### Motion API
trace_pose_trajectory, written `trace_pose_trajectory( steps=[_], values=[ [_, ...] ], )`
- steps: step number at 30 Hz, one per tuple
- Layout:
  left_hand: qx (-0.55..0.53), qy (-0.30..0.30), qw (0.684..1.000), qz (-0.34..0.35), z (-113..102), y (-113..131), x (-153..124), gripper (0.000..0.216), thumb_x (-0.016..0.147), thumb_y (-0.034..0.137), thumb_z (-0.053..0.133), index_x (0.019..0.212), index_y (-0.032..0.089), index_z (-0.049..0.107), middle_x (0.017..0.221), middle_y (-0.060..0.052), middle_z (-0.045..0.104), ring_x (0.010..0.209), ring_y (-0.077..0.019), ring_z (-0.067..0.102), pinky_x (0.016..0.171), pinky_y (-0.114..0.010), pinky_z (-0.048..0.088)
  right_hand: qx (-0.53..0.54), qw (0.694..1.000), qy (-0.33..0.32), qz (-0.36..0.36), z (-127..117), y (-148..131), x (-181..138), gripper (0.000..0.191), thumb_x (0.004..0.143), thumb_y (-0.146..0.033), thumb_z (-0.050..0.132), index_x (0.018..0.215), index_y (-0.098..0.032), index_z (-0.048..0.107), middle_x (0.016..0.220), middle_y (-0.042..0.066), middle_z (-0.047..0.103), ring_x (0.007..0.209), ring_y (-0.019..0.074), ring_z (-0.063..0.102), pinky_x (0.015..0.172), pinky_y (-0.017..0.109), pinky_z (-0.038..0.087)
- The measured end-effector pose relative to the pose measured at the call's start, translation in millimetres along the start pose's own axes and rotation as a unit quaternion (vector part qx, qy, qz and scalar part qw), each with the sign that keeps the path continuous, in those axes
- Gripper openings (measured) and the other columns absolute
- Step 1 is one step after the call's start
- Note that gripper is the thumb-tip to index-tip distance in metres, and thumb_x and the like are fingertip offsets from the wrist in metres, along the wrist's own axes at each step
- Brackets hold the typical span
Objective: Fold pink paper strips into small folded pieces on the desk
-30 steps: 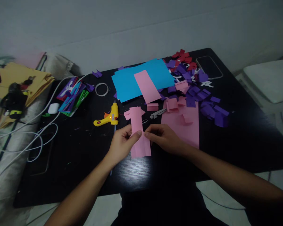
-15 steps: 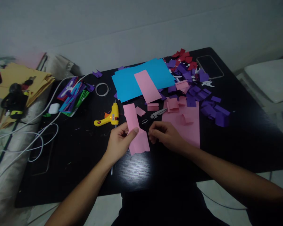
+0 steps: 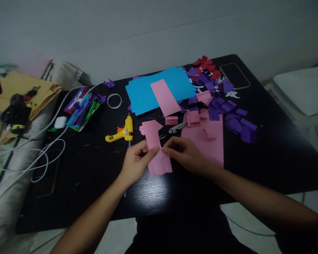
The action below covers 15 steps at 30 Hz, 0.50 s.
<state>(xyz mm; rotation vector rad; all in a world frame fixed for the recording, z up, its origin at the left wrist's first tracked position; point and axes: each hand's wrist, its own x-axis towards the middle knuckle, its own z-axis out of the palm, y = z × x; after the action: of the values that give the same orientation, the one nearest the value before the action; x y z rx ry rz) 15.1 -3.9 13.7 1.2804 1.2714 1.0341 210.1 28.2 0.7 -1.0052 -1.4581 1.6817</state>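
My left hand (image 3: pixel 135 163) pinches a long pink paper strip (image 3: pixel 155 146) at its middle, thumb on top. From the other side my right hand (image 3: pixel 184 153) pinches the same strip with its fingertips. The strip stands over the front of the black table (image 3: pixel 267 148). A yellow glue gun (image 3: pixel 120 132) lies just beyond my left hand. Scissors (image 3: pixel 175 128) lie beyond my right hand, beside a large pink sheet (image 3: pixel 209 143).
A blue sheet (image 3: pixel 148 90) with a pink rectangle (image 3: pixel 165 97) on it lies at the back. Several purple pieces (image 3: pixel 233 116) and red pieces (image 3: pixel 208 65) are scattered at the right, by a phone (image 3: pixel 234 75). A tape ring (image 3: pixel 114 100), coloured paper bundle (image 3: pixel 81 107) and white cables (image 3: pixel 42 155) sit left.
Half a second ago my right hand was off the strip; it has come back and pinched it again. The strip's upper end now shows folded flaps at both sides.
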Motion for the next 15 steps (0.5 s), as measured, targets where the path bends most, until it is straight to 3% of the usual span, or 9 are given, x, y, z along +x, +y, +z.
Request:
trace_pose_trajectory(
  steps=[15],
  values=[
    [0.008, -0.022, 1.0, -0.02, -3.8, -1.8, 3.7, 0.032, 0.092, 0.041, 0.071, 0.072, 0.017, 0.063, 0.061, 0.003, 0.055, 0.054, -0.0099, 0.046, 0.051, -0.022, 0.038, -0.012, 1.0, 0.009, 0.012, 0.5, 1.8, 1.1, 0.019, 0.086, -0.036, 0.073, 0.084, -0.018, 0.07, 0.077, 0.001, 0.066, 0.07, 0.0145, 0.057, 0.065, 0.028, 0.045]
  ],
)
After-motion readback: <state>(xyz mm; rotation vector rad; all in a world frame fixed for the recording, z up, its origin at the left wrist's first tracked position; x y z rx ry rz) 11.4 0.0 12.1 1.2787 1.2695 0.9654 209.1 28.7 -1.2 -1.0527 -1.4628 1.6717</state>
